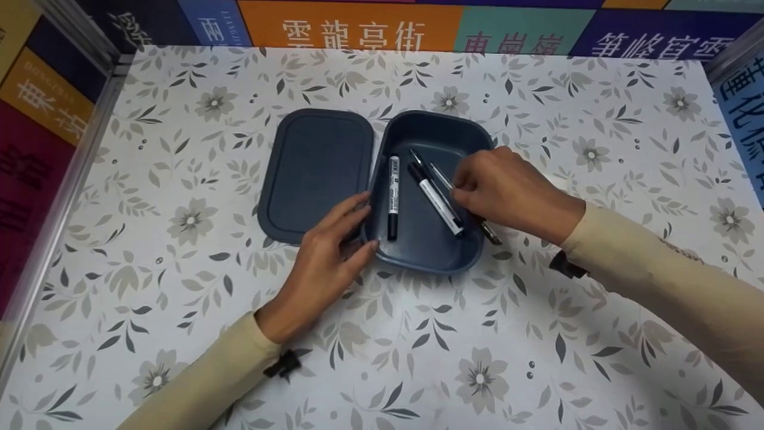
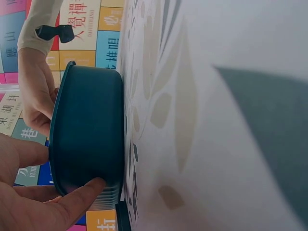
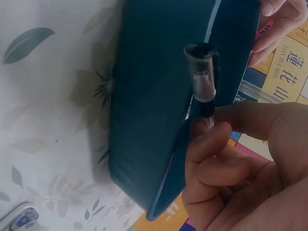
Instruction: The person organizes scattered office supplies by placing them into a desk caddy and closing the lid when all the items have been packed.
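A dark blue box (image 1: 430, 266) with rounded corners lies uncovered on the table. My left hand (image 1: 322, 257) rests its nearly straight fingers and thumb against the box's near left corner; the left wrist view shows them on the rim and outer wall. My right hand (image 1: 507, 185) pinches a clear-barrelled pen (image 3: 203, 82) with a dark end, which slants over the box's right rim. Inside the box are a white marker (image 1: 393, 197) with a black end and a second white marker (image 1: 439, 203). Another dark pen (image 1: 416, 157) shows partly behind the second marker.
The box's flat lid (image 1: 319, 173) lies left of it, close to its wall. A floral-patterned table (image 1: 197, 286) spreads around them. Colourful panels with characters (image 1: 352, 30) stand along its far edge. A small white item (image 1: 558, 181) is partly hidden behind the right wrist.
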Motion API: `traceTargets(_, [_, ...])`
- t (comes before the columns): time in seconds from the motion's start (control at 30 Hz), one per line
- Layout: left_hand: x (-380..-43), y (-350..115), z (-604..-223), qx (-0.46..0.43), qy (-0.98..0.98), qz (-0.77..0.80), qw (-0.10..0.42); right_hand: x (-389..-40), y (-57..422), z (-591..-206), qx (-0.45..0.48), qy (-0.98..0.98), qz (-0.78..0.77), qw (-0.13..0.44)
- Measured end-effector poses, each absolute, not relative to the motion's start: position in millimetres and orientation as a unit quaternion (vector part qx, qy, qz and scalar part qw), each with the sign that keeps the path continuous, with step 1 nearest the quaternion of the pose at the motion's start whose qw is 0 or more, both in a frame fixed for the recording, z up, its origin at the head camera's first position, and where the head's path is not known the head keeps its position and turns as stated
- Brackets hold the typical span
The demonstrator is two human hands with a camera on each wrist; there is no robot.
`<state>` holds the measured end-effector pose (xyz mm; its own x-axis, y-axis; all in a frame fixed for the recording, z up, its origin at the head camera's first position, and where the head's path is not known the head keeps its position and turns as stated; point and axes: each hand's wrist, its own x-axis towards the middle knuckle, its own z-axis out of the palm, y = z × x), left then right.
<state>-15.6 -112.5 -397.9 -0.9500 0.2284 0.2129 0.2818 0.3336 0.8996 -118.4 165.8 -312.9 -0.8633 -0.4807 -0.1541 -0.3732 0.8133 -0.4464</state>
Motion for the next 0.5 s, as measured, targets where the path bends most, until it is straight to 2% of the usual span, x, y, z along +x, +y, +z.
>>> traceTargets(0.5, [-16.1, -113.0, -398.4, -0.162, -0.825, -0.541, 0.029, -121.5, 144.7, -321.0, -0.244, 0.937, -0.213, 0.133])
